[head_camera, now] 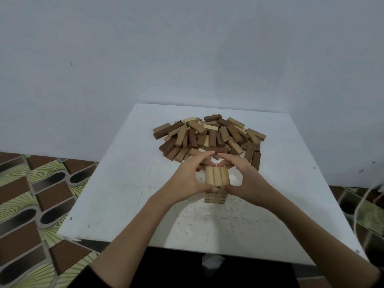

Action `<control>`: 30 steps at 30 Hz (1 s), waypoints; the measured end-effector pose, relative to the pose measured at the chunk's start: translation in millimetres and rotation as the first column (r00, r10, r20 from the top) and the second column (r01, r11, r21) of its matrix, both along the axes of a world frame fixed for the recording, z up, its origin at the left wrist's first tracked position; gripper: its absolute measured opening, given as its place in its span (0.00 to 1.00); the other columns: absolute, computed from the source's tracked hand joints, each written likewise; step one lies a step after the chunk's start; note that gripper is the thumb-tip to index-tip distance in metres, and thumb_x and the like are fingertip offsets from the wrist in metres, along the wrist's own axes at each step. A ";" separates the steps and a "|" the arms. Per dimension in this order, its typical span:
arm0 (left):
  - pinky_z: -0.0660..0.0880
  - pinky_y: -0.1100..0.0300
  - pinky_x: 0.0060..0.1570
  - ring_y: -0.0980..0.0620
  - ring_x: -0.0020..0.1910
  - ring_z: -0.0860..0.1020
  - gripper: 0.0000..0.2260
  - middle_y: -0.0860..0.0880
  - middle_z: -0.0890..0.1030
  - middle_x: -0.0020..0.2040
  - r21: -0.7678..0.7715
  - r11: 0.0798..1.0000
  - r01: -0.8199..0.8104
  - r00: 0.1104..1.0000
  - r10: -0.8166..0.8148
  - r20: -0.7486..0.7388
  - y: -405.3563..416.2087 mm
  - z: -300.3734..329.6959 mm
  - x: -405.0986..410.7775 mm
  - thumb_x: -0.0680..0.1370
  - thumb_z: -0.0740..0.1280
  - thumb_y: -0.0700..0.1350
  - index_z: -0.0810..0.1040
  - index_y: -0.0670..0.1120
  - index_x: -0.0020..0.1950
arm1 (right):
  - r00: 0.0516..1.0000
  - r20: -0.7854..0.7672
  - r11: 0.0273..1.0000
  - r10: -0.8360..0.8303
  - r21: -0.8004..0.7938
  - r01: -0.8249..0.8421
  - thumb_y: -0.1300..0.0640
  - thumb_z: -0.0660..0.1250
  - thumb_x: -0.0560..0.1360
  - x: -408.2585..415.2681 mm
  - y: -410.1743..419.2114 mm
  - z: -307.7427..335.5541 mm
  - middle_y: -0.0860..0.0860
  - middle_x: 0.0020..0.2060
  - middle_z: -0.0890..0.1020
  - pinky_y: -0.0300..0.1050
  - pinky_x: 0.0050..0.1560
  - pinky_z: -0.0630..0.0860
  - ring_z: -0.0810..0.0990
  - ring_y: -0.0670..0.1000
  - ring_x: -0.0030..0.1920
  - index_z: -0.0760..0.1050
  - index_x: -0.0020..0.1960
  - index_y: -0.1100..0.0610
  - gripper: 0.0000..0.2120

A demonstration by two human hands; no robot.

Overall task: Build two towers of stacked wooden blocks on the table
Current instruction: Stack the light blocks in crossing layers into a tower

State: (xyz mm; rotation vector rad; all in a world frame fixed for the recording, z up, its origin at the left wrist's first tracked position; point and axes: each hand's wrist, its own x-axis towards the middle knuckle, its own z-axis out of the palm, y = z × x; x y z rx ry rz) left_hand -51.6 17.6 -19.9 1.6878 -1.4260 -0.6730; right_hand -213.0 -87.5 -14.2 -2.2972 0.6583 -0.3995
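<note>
Pale wood tower (217, 178) btwn grips, L grip (188, 179) & R grip (246, 180) pinching its top layer, block pile (209, 138) behind

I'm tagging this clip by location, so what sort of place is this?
Probably a room in a home: a white table stands by a plain wall on patterned floor tiles, holding a heap of wooden blocks and a block tower.
</note>
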 end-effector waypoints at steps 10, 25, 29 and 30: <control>0.68 0.63 0.61 0.60 0.61 0.70 0.41 0.59 0.73 0.60 0.039 0.999 0.038 0.999 -0.040 0.036 1.9 -6.4 -2.9 0.64 0.80 0.45 0.64 0.52 0.72 | 0.999 -0.024 1.000 0.029 0.013 -0.029 0.49 0.77 0.65 -5.9 -5.2 -9.0 0.42 0.59 0.70 0.29 0.52 0.61 0.65 0.42 0.59 0.60 0.73 0.49 0.42; 0.68 0.65 0.60 0.59 0.61 0.71 0.38 0.57 0.75 0.59 -0.007 1.000 0.020 0.999 -0.020 0.036 -1.5 -11.3 -5.5 0.65 0.79 0.45 0.64 0.55 0.71 | 0.998 0.007 0.998 0.057 -0.025 -0.057 0.45 0.76 0.65 -0.9 -1.7 -12.1 0.45 0.56 0.73 0.29 0.51 0.60 0.66 0.40 0.56 0.61 0.71 0.47 0.40; 0.68 0.65 0.60 0.58 0.61 0.71 0.39 0.54 0.75 0.61 -0.014 1.000 0.018 0.999 -0.017 0.046 -1.6 -12.4 -6.3 0.66 0.79 0.44 0.64 0.52 0.72 | 0.999 0.014 0.998 0.048 -0.047 -0.048 0.47 0.77 0.66 -1.5 -2.3 -15.5 0.47 0.56 0.73 0.33 0.51 0.63 0.67 0.45 0.56 0.61 0.71 0.49 0.40; 0.68 0.66 0.59 0.58 0.61 0.71 0.39 0.54 0.75 0.61 -0.016 1.000 0.018 0.999 -0.017 0.049 -1.7 -12.5 -6.4 0.66 0.79 0.44 0.64 0.52 0.72 | 0.999 0.017 0.998 0.047 -0.046 -0.046 0.47 0.77 0.66 -1.4 -2.4 -16.0 0.47 0.56 0.72 0.33 0.52 0.64 0.67 0.46 0.57 0.61 0.71 0.49 0.39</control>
